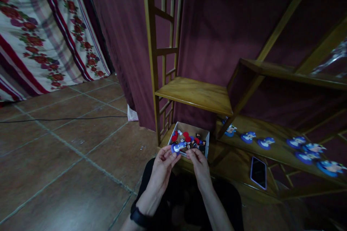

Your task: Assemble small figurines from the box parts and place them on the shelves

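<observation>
Over the near edge of an open box (207, 143), my left hand (164, 160) pinches a small blue-and-white figurine (179, 147) on a round blue base. The figurine is tilted nearly sideways, its base toward the left. Just to its right is my right hand (197, 160), thumb and fingers drawn together close to the figurine's other end. What the right fingertips hold, if anything, is too small to make out. Inside the box lie several more small figurines (187, 137) with red and dark parts, loosely jumbled.
On the lower wooden shelf (276, 128) at right stand several blue-and-white figurines (265, 142). A phone (258, 172) lies in front of them. A wooden shelf board (195, 94) juts out above the box. A black cable (67, 118) crosses the tiled floor at left.
</observation>
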`<move>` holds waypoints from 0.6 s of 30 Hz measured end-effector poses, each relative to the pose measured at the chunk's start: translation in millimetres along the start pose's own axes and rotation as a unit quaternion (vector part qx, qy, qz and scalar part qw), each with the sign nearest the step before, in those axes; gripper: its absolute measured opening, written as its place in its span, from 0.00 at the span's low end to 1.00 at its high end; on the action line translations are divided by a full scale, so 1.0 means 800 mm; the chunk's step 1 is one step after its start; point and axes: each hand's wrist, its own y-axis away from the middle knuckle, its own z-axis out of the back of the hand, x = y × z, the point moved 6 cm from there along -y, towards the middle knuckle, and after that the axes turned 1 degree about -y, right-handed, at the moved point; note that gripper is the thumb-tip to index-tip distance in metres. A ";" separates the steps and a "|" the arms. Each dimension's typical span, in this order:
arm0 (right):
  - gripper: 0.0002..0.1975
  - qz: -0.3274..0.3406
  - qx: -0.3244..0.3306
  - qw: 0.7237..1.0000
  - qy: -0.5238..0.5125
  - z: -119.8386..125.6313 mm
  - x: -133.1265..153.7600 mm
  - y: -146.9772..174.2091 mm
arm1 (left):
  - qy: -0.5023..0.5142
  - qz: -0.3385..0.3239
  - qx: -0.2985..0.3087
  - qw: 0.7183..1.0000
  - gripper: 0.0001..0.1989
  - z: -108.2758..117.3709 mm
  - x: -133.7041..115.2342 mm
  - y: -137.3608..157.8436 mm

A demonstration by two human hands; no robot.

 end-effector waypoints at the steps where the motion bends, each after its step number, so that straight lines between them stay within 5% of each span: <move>1: 0.12 -0.001 -0.006 1.000 0.006 0.002 0.000 0.000 | 0.018 0.026 -0.003 1.000 0.15 0.001 0.003 -0.001; 7: 0.10 -0.025 0.011 0.996 -0.085 -0.002 0.000 0.004 | 0.118 0.142 -0.009 0.983 0.06 0.003 0.022 -0.004; 12: 0.12 -0.064 0.039 0.978 -0.195 -0.008 0.007 0.007 | 0.150 0.180 0.003 0.972 0.08 -0.003 0.027 -0.003; 18: 0.13 -0.073 0.047 0.974 -0.208 -0.014 0.010 0.008 | 0.163 0.194 0.043 0.966 0.08 -0.008 0.025 0.002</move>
